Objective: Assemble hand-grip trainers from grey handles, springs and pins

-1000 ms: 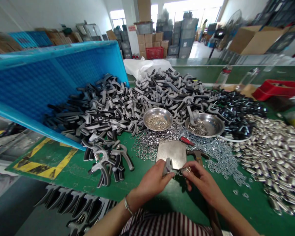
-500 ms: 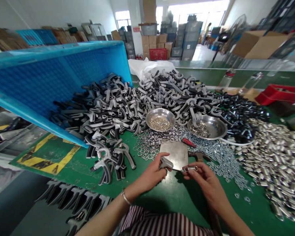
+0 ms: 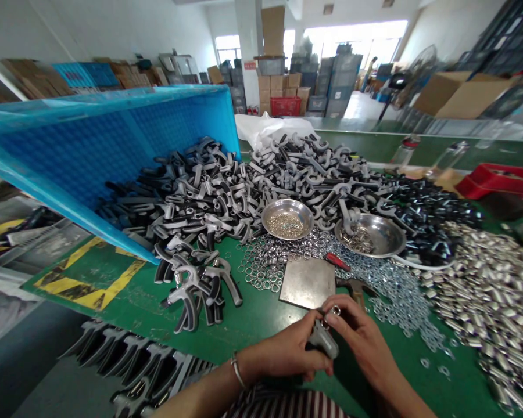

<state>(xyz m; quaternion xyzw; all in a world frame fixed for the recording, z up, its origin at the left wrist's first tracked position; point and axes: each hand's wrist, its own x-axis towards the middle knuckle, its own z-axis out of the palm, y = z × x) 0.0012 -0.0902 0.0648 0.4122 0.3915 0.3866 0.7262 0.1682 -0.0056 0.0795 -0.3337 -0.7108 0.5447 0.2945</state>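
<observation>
My left hand [image 3: 290, 351] is closed round a grey plastic handle [image 3: 325, 342], which tilts down toward me. My right hand [image 3: 364, 339] pinches a small coil spring [image 3: 335, 311] against the handle's upper end; fingers hide most of the spring and the joint between the two. Both hands are together just in front of a flat metal plate [image 3: 307, 284]. Past the plate lie a red-handled tool [image 3: 337, 262] and a hammer [image 3: 358, 288]. Several grey-and-black hand grips [image 3: 196, 290] rest in a small heap to the left.
A tipped blue crate [image 3: 113, 125] spills grey-and-black handles [image 3: 218, 197] across the green table. Two metal bowls [image 3: 287, 203] [image 3: 392, 235] hold small parts. Loose rings [image 3: 259, 276], nuts [image 3: 401, 299] and silvery metal cylinders [image 3: 492, 296] spread rightward. A red bin [image 3: 501, 183] stands at the far right.
Both hands have come closer to me and together. The handle has turned downward, and the spring, held out on a thin rod before, is now against the handle's end.
</observation>
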